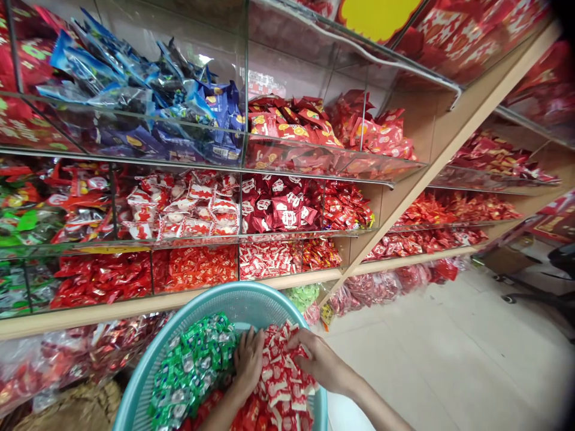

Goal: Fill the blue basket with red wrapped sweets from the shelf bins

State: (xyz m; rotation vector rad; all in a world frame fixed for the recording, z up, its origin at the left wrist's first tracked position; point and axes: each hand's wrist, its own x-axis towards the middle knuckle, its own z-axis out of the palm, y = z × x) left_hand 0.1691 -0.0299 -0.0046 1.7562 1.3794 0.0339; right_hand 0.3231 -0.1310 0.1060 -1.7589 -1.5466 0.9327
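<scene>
From the head camera, one round teal plastic basket with perforated walls is the landmark. The heap of small red-and-white twist-wrapped sweets lies inside it, on the right-hand part, its long axis running from the basket's far wall toward its near side; single pieces point every way. This heap sits between the two hands, to the right of the left fingers and to the left of the right fingers. Both hands touch it, so neither is clearly nearer.

The left hand, near the basket's middle, has its fingers outstretched and slightly apart, laid along the heap's left flank. The right hand reaches in over the basket's right rim, its fingers bent onto the heap's upper right edge; whether they pinch a piece I cannot tell.

Counted: one basket, two hands, three heaps in the basket. The second is of shiny green-wrapped sweets along its left side; the third, of plain red packets, shows at its near side, partly behind the left forearm. Single sweets overlap too much to count. Beyond the basket stands one wood-edged shelf unit with clear-fronted compartments.
</scene>
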